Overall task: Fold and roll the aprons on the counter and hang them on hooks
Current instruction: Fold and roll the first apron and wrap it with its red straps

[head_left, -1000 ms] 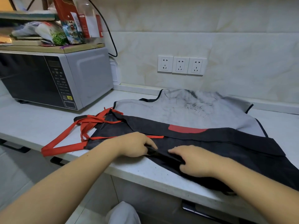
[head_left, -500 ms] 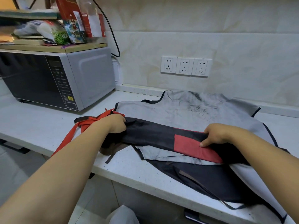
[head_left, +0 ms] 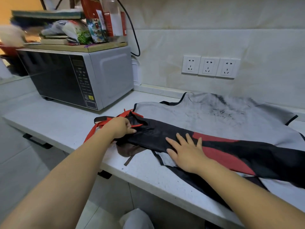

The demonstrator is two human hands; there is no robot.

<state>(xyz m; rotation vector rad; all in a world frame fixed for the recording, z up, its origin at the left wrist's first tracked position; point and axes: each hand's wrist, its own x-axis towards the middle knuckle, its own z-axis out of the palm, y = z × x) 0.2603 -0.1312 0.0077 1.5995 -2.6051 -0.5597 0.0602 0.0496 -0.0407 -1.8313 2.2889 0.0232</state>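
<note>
A black apron with red patches lies folded into a long band across the white counter. Under it lies a grey apron with black trim, stained with dark marks. My left hand grips the black apron's left end, where its red straps bunch up. My right hand lies flat on the band with fingers spread, pressing it down. A brown piece of cloth pokes out below the band's left end.
A grey microwave stands at the back left, with a board, packets and boxes piled on top. Three wall sockets sit on the tiled wall. Drawer handles show below the counter edge.
The black apron's near half has been folded over away from me into a narrow band. My right hand let go of the cloth and now lies flat on it.
</note>
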